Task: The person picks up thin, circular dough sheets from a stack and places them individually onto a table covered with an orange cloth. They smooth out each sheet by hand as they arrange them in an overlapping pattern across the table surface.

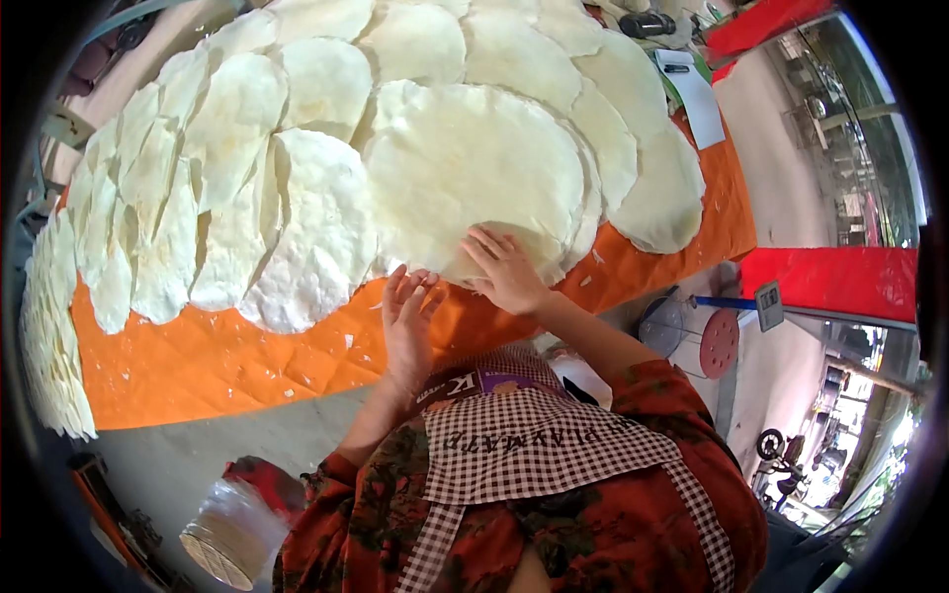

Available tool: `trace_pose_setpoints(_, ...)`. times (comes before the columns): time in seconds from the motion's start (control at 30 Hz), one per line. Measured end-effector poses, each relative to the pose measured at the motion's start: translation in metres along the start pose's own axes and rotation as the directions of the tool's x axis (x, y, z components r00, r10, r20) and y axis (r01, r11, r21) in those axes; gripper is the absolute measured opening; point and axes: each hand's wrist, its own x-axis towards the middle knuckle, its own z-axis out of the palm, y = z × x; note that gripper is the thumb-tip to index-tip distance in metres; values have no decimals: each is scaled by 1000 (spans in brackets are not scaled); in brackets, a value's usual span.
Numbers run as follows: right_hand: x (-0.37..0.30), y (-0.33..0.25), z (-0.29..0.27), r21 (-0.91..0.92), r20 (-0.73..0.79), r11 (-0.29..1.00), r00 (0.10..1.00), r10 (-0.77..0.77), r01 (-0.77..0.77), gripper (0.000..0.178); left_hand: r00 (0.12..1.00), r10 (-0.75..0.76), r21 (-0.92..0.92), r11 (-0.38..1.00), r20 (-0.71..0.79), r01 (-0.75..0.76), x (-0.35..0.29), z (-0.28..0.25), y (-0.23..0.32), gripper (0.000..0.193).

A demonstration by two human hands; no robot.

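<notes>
In front of me a large, thin, round pale dough sheet (474, 158) lies on top of other sheets, its near edge reaching toward the table's front. My right hand (506, 272) rests on that near edge, palm down with its fingers stretched out. Just to its left, my left hand (407, 321) is raised at the sheet's lower left edge. Its fingers are bent a little and apart, with nothing visible between them. Whether its fingertips touch the edge I cannot tell. Left of the large sheet lies a paler, floury-looking sheet (321, 227).
Several overlapping sheets (232, 119) cover the orange tablecloth (247, 366), with a thick stack (54, 326) at the far left. Small scraps dot the cloth's front strip. A notepad with a pen (697, 104) lies at the right corner. A scale (717, 341) stands right of the table; a plastic-wrapped bundle (232, 534) is lower left.
</notes>
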Motion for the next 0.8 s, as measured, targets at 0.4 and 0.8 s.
trace_pose_setpoints(0.4, 30, 23, -39, 543, 70, 824, 986, 151, -164, 23, 994, 25, 8, 1000, -110, -25, 28, 65, -22, 34)
trace_pose_setpoints(0.8, 16, 33, -43, 366, 102, 924, 982, -160, 112, 65, 992, -49, -195, 981, -117, 25, 50, 50, -24, 54)
